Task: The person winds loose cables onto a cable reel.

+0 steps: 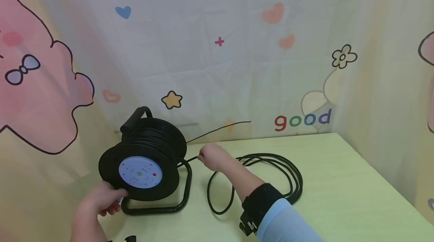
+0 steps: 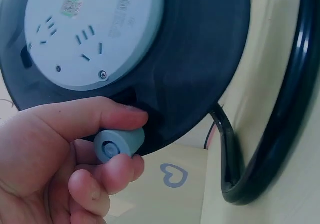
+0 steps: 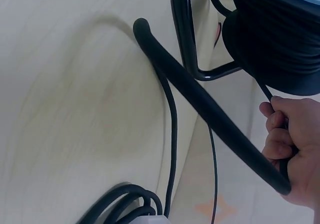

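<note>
A black cable reel (image 1: 150, 140) with a pale socket disc (image 1: 140, 172) stands on its tubular frame (image 1: 188, 189) at the table's left. My left hand (image 1: 101, 197) is at the lower front edge of its flange. In the left wrist view, thumb and fingers pinch the reel's small grey crank knob (image 2: 122, 143). To the right of the reel, my right hand (image 1: 213, 156) grips the black cable (image 3: 215, 124), fingers curled round it. From that hand the cable runs to the drum on one side. On the other, loose loops (image 1: 295, 178) lie on the table.
A thin black cord (image 1: 217, 131) sticks out behind the reel toward the printed curtain (image 1: 220, 76). Something pale (image 3: 152, 220) lies by the loops. A small dark object (image 1: 130, 238) shows at the head view's bottom edge. The pale green table (image 1: 356, 197) meets the curtain at the back.
</note>
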